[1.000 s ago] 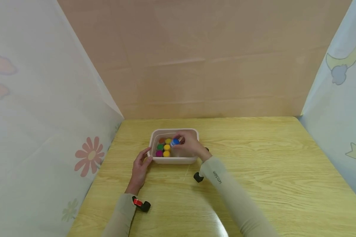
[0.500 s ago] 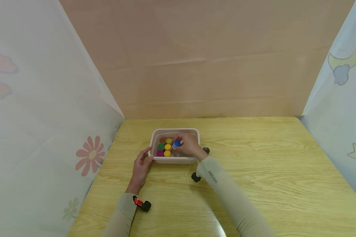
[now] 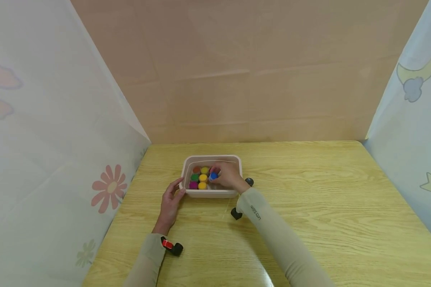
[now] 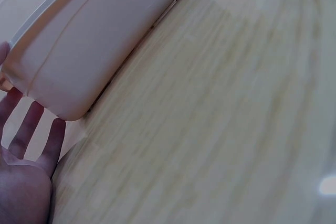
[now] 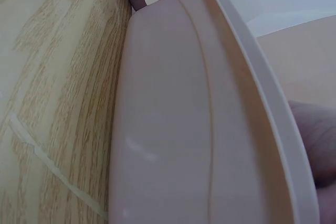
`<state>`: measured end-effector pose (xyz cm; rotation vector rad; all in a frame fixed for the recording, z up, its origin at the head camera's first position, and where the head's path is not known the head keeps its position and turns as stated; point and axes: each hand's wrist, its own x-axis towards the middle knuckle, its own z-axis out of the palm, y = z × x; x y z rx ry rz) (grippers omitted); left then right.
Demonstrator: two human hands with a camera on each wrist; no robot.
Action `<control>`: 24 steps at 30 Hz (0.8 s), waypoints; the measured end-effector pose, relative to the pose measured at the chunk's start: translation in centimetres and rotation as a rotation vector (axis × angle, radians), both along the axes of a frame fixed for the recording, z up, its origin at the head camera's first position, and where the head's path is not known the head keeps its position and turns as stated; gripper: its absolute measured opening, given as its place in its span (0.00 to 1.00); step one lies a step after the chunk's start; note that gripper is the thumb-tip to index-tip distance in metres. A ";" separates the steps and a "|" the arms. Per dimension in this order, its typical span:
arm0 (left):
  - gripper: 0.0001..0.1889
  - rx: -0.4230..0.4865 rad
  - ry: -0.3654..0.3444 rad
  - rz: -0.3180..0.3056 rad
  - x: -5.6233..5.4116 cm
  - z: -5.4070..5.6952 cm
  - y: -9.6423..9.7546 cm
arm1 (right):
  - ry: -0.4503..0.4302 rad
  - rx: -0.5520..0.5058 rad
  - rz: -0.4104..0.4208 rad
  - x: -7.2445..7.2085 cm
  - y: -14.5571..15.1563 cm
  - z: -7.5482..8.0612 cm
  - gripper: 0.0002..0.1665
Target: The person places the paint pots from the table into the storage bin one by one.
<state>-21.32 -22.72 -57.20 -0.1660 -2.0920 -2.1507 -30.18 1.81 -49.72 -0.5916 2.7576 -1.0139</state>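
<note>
A pale pink plastic box (image 3: 210, 194) stands on the table and holds several small jars with coloured lids. My left hand (image 3: 170, 203) grips its near left corner, thumb at the rim. In the left wrist view, the fingers (image 4: 51, 148) of that hand spread along the outer corner. Inside the box, my right hand (image 3: 228, 175) pinches a small blue-lidded jar (image 3: 213, 175) with thumb and fingertips. Left of it are yellow-lidded jars (image 3: 203, 178), a green-lidded jar (image 3: 194, 177), a purple-lidded jar (image 3: 193, 185) and an orange-brown-lidded jar (image 3: 196, 170). A red lid behind the blue one is mostly hidden.
The wooden table (image 3: 327, 207) extends to the right of the box and in front of it. A tan backdrop (image 3: 255, 79) rises at the far edge, with patterned white sheets (image 3: 57, 119) at both sides. Black wrist cameras (image 3: 177, 249) stick out near the sleeves.
My right hand has lowered the blue-lidded jar into the box beside the yellow-lidded ones, and the jar now stands more upright. My left hand keeps its place at the corner.
</note>
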 end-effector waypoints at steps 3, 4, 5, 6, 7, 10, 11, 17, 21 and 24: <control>0.25 -0.003 0.001 0.001 0.0 0.0 0.0 | -0.005 0.010 0.022 -0.1 -0.1 -0.1 0.17; 0.25 -0.007 0.001 0.003 0.0 0.0 0.0 | -0.008 0.011 0.028 -0.1 -0.1 0.0 0.17; 0.25 -0.008 0.002 0.005 0.0 0.0 0.0 | -0.009 0.013 0.034 -0.1 -0.1 0.0 0.16; 0.25 -0.010 0.003 0.007 0.0 -0.1 -0.1 | -0.007 0.018 0.039 -0.1 -0.1 0.0 0.16; 0.25 -0.010 0.003 0.008 0.1 -0.1 -0.1 | -0.008 0.017 0.042 0.0 -0.1 0.0 0.16; 0.25 -0.012 -0.002 0.008 0.0 -0.1 0.0 | -0.005 0.023 0.041 0.0 0.0 0.0 0.16; 0.25 -0.011 -0.002 0.007 0.0 -0.1 0.0 | -0.005 0.026 0.039 0.1 0.0 0.0 0.16; 0.25 -0.012 0.002 0.005 -0.1 -0.1 0.0 | -0.011 0.006 0.036 0.1 0.1 0.2 0.15; 0.25 0.001 0.010 0.001 -0.1 -0.1 0.0 | 0.013 -0.005 0.011 0.3 0.1 0.4 0.13; 0.25 0.006 0.012 0.000 -0.1 -0.1 0.0 | 0.006 -0.051 0.012 0.6 0.7 0.9 0.12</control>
